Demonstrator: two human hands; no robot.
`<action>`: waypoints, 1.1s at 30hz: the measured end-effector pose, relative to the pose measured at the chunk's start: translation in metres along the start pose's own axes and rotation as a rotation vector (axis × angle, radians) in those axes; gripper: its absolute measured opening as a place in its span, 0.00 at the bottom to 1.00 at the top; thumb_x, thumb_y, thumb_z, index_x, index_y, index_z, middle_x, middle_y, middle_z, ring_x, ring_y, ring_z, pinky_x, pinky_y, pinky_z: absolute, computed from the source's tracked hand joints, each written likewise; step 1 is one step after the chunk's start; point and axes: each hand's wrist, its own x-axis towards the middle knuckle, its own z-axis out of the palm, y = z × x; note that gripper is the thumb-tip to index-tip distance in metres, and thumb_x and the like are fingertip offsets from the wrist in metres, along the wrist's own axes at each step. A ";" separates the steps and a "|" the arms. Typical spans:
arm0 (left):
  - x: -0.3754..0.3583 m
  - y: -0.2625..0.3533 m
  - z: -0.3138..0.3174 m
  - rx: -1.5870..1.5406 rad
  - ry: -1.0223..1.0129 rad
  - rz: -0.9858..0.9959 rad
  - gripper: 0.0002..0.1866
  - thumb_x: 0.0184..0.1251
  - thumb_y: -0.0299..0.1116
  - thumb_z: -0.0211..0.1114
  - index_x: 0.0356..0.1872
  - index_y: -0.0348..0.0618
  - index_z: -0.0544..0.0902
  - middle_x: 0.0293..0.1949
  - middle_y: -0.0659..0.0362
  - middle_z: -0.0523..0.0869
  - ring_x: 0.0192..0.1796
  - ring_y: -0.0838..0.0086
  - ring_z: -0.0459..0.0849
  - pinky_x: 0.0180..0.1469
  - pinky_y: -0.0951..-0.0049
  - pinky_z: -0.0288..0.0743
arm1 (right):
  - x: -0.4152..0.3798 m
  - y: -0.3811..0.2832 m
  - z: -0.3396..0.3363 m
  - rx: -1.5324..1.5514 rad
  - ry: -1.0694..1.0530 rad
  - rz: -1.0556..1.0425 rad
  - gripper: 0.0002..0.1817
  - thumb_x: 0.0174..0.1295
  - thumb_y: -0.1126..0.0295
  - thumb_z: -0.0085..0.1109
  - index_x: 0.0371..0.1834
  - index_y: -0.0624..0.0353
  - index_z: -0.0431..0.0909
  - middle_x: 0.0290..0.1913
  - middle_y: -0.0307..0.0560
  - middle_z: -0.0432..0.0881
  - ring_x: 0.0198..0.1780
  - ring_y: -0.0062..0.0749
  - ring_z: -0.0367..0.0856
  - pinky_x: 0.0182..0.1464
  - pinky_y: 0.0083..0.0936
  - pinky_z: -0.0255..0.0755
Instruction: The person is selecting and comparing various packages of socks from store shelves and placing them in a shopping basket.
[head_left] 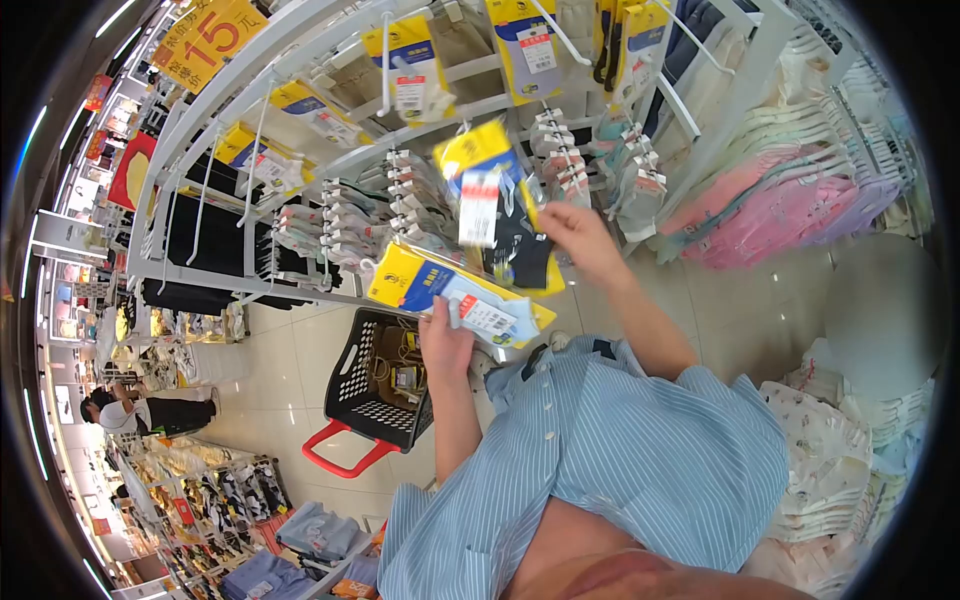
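My left hand (445,345) is closed on the lower edge of a clear packet of light blue fabric (520,327), which has a yellow and blue card and a white price label. Held up beside it, a clear packet of black fabric (517,240) with a similar card and label is pinched at its right edge by my right hand (585,240). The two packets overlap slightly or nearly touch. What kind of garment either contains is not plain. Both are held in front of a white display rack (290,160).
More yellow-carded packets (410,75) hang from hooks on the rack, above rows of small clipped items (405,195). A black shopping basket (375,425) with a red handle (345,460) stands on the tiled floor. Pink clothes (780,215) hang at right. Another person (150,412) is farther left.
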 end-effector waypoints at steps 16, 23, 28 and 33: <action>-0.016 -0.003 -0.008 0.067 -0.037 -0.030 0.16 0.63 0.20 0.57 0.52 0.33 0.72 0.50 0.52 0.80 0.52 0.65 0.79 0.57 0.61 0.71 | -0.022 -0.029 -0.035 0.341 0.176 -0.091 0.14 0.66 0.69 0.53 0.50 0.66 0.76 0.40 0.38 0.81 0.39 0.14 0.77 0.41 0.14 0.72; -0.014 -0.010 -0.009 0.075 -0.045 -0.050 0.18 0.61 0.19 0.58 0.53 0.34 0.71 0.51 0.51 0.79 0.53 0.65 0.79 0.58 0.60 0.71 | -0.030 -0.033 -0.034 0.320 0.192 -0.087 0.14 0.66 0.70 0.52 0.51 0.67 0.75 0.42 0.38 0.81 0.40 0.14 0.76 0.42 0.14 0.71; -0.015 -0.015 -0.009 0.097 -0.077 -0.067 0.18 0.66 0.25 0.55 0.56 0.34 0.68 0.54 0.51 0.76 0.55 0.63 0.77 0.59 0.58 0.69 | -0.035 -0.037 -0.035 0.312 0.200 -0.122 0.14 0.66 0.71 0.52 0.50 0.68 0.75 0.42 0.38 0.81 0.40 0.14 0.76 0.43 0.13 0.70; -0.020 -0.014 0.002 -0.009 -0.009 -0.099 0.18 0.67 0.28 0.54 0.57 0.34 0.67 0.55 0.51 0.76 0.56 0.62 0.76 0.60 0.57 0.68 | -0.038 -0.034 -0.037 0.300 0.207 -0.113 0.15 0.66 0.70 0.52 0.51 0.69 0.75 0.41 0.38 0.81 0.39 0.14 0.77 0.41 0.14 0.71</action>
